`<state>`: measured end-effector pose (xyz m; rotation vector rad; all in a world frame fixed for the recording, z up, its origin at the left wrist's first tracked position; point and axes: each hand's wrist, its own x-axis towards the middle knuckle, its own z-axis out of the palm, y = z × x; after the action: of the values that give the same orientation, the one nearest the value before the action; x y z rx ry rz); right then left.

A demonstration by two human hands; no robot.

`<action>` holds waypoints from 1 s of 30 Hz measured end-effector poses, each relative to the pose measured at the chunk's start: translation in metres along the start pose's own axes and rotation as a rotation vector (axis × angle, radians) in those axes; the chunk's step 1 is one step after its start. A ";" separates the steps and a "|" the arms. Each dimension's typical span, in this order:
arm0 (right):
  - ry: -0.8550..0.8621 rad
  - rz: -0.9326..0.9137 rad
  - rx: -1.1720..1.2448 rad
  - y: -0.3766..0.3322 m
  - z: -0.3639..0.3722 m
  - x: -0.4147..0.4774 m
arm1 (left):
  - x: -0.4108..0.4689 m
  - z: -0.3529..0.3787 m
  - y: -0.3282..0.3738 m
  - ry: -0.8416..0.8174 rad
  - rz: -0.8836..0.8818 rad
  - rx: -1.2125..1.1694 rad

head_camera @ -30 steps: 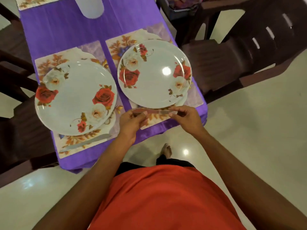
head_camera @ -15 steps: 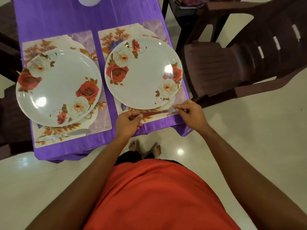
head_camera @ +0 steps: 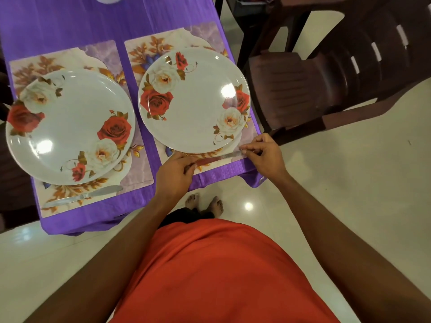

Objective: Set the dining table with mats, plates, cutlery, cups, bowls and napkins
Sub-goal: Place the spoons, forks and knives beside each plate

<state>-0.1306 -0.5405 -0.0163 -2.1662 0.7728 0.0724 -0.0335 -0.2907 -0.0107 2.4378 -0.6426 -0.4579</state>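
Lowered since 1 s ago, the knife [head_camera: 219, 157] now sits at the mat [head_camera: 144, 50], just beside the near rim of the right plate [head_camera: 193, 101]. Left hand [head_camera: 173, 173] and right hand [head_camera: 263, 155] each pinch 1 end (fingers curled). Judgement: release is due, and cups, bowls and napkins remain outstanding.

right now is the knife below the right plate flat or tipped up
Knife flat along the mat; left hand and right hand pinch its ends. Touching it: cannot tell.
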 end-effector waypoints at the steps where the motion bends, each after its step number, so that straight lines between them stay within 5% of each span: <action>1: 0.010 0.012 0.010 0.000 0.001 0.000 | 0.000 0.000 -0.001 -0.008 0.012 0.012; 18: 0.050 0.108 0.063 -0.005 0.003 0.004 | 0.011 -0.007 -0.012 -0.132 0.124 0.145; 30: 0.064 0.280 0.579 0.026 -0.062 0.053 | 0.063 0.029 0.092 0.156 0.275 -0.097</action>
<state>-0.1146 -0.6243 -0.0093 -1.5141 0.9896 -0.0714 -0.0256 -0.4036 0.0115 2.2239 -0.8512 -0.1813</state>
